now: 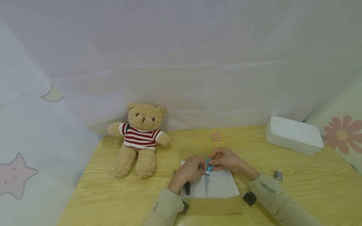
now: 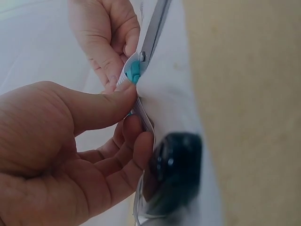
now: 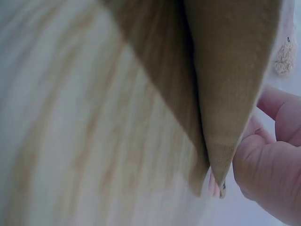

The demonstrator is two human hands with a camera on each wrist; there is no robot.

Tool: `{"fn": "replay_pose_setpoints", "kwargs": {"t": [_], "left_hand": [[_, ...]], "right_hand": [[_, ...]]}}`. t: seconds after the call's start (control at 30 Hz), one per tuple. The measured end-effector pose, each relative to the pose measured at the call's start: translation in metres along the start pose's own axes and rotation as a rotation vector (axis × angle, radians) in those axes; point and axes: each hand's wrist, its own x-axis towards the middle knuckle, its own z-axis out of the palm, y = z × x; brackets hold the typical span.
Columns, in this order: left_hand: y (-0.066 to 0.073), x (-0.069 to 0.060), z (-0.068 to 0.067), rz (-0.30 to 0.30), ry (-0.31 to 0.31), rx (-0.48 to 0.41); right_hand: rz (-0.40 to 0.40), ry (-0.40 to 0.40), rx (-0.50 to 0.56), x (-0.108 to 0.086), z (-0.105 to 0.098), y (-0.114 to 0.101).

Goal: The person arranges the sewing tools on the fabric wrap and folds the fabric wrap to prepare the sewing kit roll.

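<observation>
Scissors (image 1: 207, 180) with teal handles lie on a white-lined brown cloth case (image 1: 215, 205), blades toward me. A ribbed white band (image 2: 146, 121) crosses at the handles. My left hand (image 1: 190, 169) pinches band and handle together between thumb and fingers. From the other side my right hand (image 1: 227, 159) grips the handle loops, its fingertips partly hidden. A black object (image 1: 187, 187), glossy in the left wrist view, lies on the lining below my left hand. In the right wrist view the case's brown side (image 3: 235, 84) stands lifted off the table next to my right thumb.
A teddy bear (image 1: 139, 138) in a striped shirt sits at the back left. Behind the case lies a pink ring (image 1: 216, 136). A white box (image 1: 295, 133) stands at the back right, and a grey thread spool (image 1: 278, 175) is near my right forearm.
</observation>
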Motion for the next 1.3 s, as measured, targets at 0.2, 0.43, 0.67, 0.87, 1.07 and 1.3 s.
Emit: {"fn": "replay_pose_setpoints", "kwargs": {"t": [0.2, 0.43, 0.67, 0.87, 1.07, 1.3], "left_hand": [[0.0, 0.0, 0.002, -0.011, 0.008, 0.033], [0.002, 0.0, 0.004, -0.004, 0.007, 0.038], [0.004, 0.0, 0.004, -0.017, -0.017, 0.07], [0.006, -0.002, 0.003, -0.039, -0.015, 0.099], [0.008, -0.002, 0.003, -0.056, -0.027, 0.106], [0.008, 0.0, 0.006, -0.075, -0.019, 0.111]], "right_hand": [[0.002, -0.026, 0.003, -0.002, -0.004, 0.0], [-0.021, -0.04, -0.099, 0.0, -0.003, 0.001], [-0.04, -0.046, -0.19, 0.0, -0.003, -0.003], [-0.072, -0.063, -0.248, 0.002, -0.003, -0.005], [-0.108, -0.046, -0.327, 0.001, -0.003, -0.008], [-0.118, 0.017, -0.457, 0.005, -0.002, -0.008]]}}
